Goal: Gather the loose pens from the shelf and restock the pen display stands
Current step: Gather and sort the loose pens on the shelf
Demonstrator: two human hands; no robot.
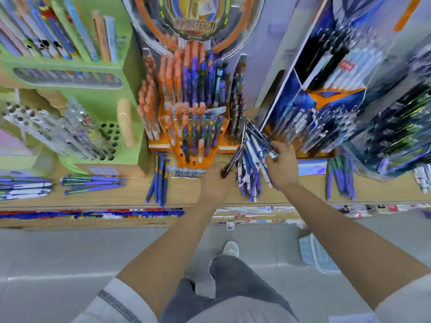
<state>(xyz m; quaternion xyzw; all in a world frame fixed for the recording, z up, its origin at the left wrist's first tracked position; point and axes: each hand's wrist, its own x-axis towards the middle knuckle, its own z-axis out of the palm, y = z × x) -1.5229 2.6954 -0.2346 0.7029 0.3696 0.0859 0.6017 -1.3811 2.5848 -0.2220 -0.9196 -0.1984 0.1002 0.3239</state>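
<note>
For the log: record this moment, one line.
left hand: pinches dark slim pen | right hand: holds blue-and-white pen bundle | over wooden shelf

Both bare arms stretched forward, hands close together.
The left hand (215, 177) pinches a dark pen (229, 167); the right hand (283, 164), just beside it, grips a bunch of pens (250, 159).

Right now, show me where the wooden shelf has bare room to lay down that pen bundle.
Widest bare strip: between the purple-green pens and the white pens at far right. A smaller patch lies between the blue pens and the left hand. Crowded: before the orange stand, where the right hand holds the pen bundle.
</note>
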